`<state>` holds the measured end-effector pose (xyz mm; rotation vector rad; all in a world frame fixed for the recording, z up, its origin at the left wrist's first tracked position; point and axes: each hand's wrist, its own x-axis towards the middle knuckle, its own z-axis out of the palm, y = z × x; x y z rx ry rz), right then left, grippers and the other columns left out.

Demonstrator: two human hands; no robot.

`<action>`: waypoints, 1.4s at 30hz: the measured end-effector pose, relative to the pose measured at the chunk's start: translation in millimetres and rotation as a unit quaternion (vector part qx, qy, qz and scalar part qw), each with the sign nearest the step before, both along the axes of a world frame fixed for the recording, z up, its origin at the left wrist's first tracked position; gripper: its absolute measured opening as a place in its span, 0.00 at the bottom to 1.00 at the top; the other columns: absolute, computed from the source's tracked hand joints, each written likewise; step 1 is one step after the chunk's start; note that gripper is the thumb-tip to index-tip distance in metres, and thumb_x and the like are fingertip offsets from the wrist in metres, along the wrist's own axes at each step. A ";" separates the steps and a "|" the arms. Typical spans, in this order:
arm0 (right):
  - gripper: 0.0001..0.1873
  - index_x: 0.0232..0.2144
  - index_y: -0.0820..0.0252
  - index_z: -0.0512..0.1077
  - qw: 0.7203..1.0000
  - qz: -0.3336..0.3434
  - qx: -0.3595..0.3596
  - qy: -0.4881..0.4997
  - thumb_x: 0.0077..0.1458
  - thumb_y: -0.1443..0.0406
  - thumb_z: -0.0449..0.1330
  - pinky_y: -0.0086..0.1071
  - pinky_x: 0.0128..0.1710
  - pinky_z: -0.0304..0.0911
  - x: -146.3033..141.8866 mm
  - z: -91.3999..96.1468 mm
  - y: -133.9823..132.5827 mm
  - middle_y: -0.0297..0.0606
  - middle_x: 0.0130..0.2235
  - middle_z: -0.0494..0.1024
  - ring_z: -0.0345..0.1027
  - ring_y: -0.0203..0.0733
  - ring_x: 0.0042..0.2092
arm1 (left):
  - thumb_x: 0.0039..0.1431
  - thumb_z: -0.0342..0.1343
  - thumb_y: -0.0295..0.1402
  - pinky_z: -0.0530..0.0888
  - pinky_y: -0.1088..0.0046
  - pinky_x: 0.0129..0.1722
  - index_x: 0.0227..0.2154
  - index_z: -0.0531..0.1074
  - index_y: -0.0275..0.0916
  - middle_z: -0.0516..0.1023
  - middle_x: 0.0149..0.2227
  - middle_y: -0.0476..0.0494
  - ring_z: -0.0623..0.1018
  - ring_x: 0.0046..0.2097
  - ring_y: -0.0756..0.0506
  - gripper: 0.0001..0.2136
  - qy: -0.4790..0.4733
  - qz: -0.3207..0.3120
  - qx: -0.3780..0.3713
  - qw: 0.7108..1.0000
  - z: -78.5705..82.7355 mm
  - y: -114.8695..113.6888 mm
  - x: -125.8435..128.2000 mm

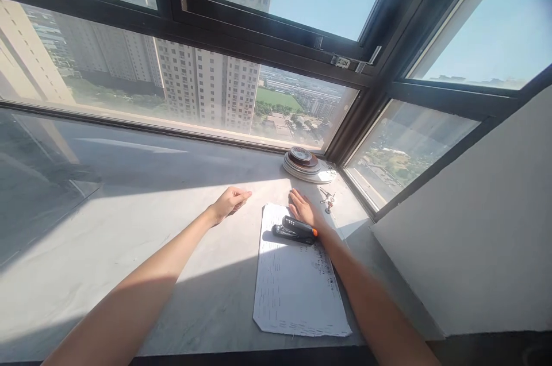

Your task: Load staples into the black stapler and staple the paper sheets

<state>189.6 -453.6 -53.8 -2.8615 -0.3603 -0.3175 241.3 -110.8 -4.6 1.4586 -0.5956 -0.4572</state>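
Observation:
White paper (297, 291), its corners cut off, lies on the grey sill. Many short dark marks, possibly staples, run along its edges. On its upper part rests a black stapler (295, 231) with an orange end. My right hand (304, 209) lies palm down at the paper's top right corner, fingers stretched out, its wrist beside the stapler's orange end. Apart from the paper, to its left, my left hand (230, 203) is just over the sill with thumb and fingers pressed together. Whether anything is pinched there cannot be made out.
A stack of round flat pieces (302, 165) stands in the window corner. Small metal parts (329, 200) lie right of my right hand. Dark window frames (276, 53) border the sill (207, 274), and a white wall (474, 222) rises on the right.

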 end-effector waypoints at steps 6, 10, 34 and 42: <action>0.32 0.75 0.68 0.57 0.995 0.044 -0.069 0.052 0.76 0.60 0.48 0.58 0.77 0.44 12.8 17.4 83.6 0.54 0.78 0.50 0.42 0.55 0.79 | 0.68 0.50 0.48 0.57 0.72 0.29 0.20 0.50 0.43 0.52 0.21 0.53 0.55 0.26 0.50 0.25 -0.101 0.319 0.115 0.936 9.1 13.1 0.3; 0.31 0.75 0.68 0.57 0.994 0.074 -0.059 0.060 0.77 0.59 0.48 0.59 0.77 0.42 23.8 27.2 159.8 0.55 0.78 0.50 0.42 0.55 0.79 | 0.69 0.47 0.38 0.64 0.69 0.35 0.23 0.60 0.43 0.64 0.25 0.47 0.67 0.32 0.44 0.16 -0.122 0.462 0.228 0.848 17.0 63.8 -28.1; 0.38 0.77 0.66 0.57 0.991 0.118 0.063 0.024 0.70 0.58 0.50 0.60 0.77 0.36 11.6 33.7 266.7 0.52 0.77 0.50 0.43 0.56 0.79 | 0.74 0.36 0.29 0.56 0.40 0.69 0.70 0.67 0.44 0.60 0.77 0.36 0.59 0.77 0.38 0.27 -0.116 0.420 0.665 0.606 -4.5 154.0 -145.7; 0.36 0.76 0.62 0.60 0.995 0.081 0.054 0.014 0.69 0.59 0.50 0.59 0.77 0.37 -6.8 27.7 189.7 0.54 0.76 0.54 0.46 0.57 0.78 | 0.72 0.39 0.30 0.58 0.43 0.67 0.66 0.71 0.47 0.65 0.74 0.36 0.62 0.75 0.37 0.26 -0.141 0.444 0.650 0.601 -10.2 154.8 -144.3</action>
